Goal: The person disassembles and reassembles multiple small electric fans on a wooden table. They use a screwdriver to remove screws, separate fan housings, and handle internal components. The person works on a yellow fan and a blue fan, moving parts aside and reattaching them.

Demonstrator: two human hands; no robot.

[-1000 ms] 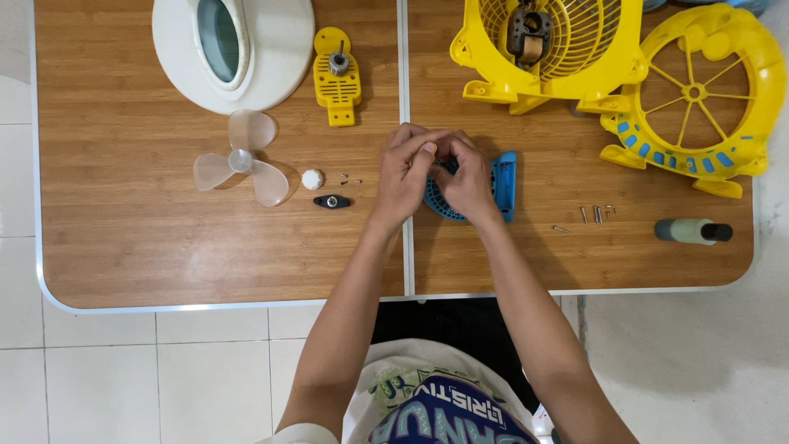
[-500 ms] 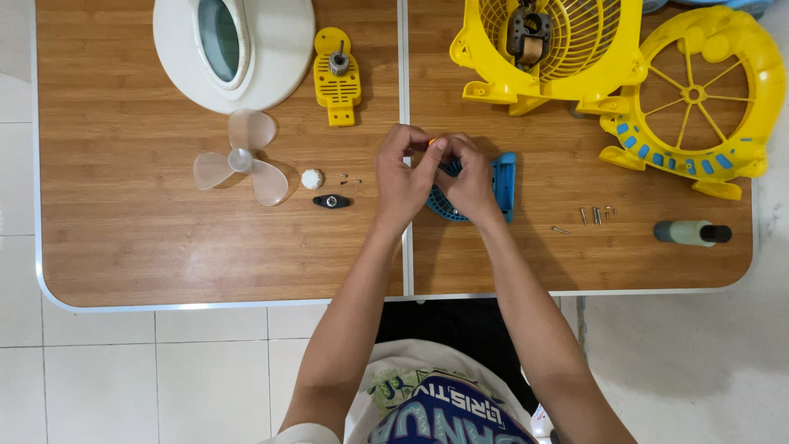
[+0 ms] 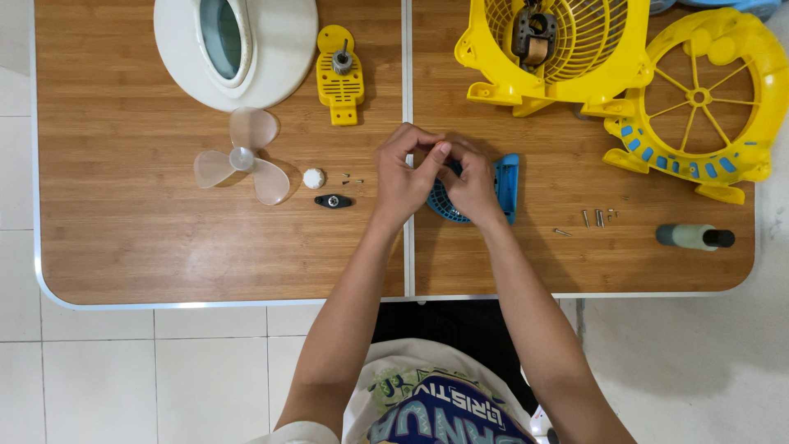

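Both my hands meet over a small blue fan grille (image 3: 503, 186) lying near the middle of the wooden table (image 3: 148, 255). My left hand (image 3: 407, 175) has its fingers pinched together above the blue piece; what they pinch is too small to tell. My right hand (image 3: 470, 185) rests on the blue grille and covers most of it, fingertips touching those of the left hand.
A clear three-blade propeller (image 3: 241, 159), a white knob (image 3: 313, 178), a black oval part (image 3: 333, 201) and a yellow motor bracket (image 3: 340, 74) lie left. A white round base (image 3: 234, 45) is at top left. Yellow fan housings (image 3: 542, 53) (image 3: 699, 99), screws (image 3: 598, 217) and a screwdriver (image 3: 694, 237) lie right.
My fingers have shifted slightly over the blue grille, the left hand's fingertips lifting and pinching closer to the right hand. Everything else on the table has stayed put.
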